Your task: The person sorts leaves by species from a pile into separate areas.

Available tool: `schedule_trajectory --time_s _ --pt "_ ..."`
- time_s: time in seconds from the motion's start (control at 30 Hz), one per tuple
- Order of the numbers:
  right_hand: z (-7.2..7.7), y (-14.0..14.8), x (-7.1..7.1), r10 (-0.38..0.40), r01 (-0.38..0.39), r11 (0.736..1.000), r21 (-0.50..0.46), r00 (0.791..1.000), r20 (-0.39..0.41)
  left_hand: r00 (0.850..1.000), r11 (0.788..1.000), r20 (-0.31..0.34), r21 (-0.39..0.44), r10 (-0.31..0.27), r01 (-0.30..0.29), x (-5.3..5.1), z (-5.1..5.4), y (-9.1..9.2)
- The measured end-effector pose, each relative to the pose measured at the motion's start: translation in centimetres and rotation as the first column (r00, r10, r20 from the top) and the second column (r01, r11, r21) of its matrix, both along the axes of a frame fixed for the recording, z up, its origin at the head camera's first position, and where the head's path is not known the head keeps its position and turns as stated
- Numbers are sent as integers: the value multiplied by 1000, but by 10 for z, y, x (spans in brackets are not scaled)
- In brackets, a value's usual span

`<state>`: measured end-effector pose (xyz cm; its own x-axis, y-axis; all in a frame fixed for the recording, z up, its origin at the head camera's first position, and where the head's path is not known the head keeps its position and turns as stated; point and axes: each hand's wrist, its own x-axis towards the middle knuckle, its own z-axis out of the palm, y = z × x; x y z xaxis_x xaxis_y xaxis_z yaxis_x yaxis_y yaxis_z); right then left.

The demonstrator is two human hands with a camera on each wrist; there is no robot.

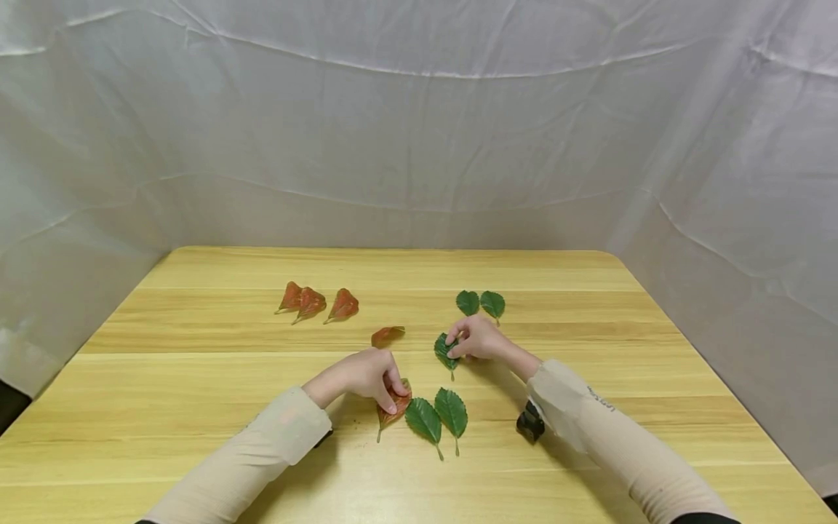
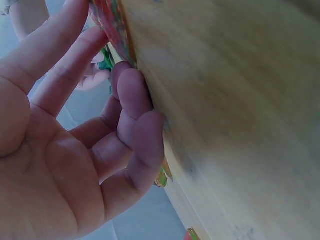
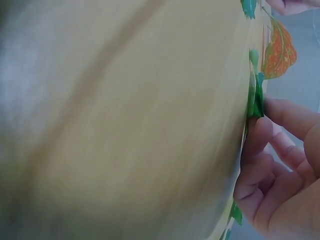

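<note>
Near the front middle of the table, my left hand [image 1: 372, 375] pinches a red leaf [image 1: 396, 402] between thumb and forefinger, its stem pointing toward me. The left wrist view has this red leaf [image 2: 111, 22] at the fingertips, its edge close to the wood. Farther right, my right hand [image 1: 478, 338] pinches a green leaf [image 1: 443, 352] at its right side. In the right wrist view that green leaf [image 3: 256, 97] meets the thumb and finger, low over the tabletop. Two green leaves [image 1: 423, 419] lie side by side just right of the left hand.
Three red leaves [image 1: 342, 304] lie at the back left, two of them overlapping. A single curled red leaf [image 1: 388, 335] is beyond my left hand. Two green leaves [image 1: 492, 303] sit at the back right. Pale cloth [image 1: 419, 145] hangs around the wooden table [image 1: 196, 378].
</note>
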<state>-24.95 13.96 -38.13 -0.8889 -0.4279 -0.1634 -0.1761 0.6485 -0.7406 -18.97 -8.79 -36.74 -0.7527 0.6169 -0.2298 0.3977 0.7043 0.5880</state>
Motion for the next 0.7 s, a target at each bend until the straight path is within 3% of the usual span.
schedule_trajectory --time_s 0.7 --pt "13 14 -3 -102 105 989 -107 994 29 1000 1000 26 13 14 -14 1 0 0"
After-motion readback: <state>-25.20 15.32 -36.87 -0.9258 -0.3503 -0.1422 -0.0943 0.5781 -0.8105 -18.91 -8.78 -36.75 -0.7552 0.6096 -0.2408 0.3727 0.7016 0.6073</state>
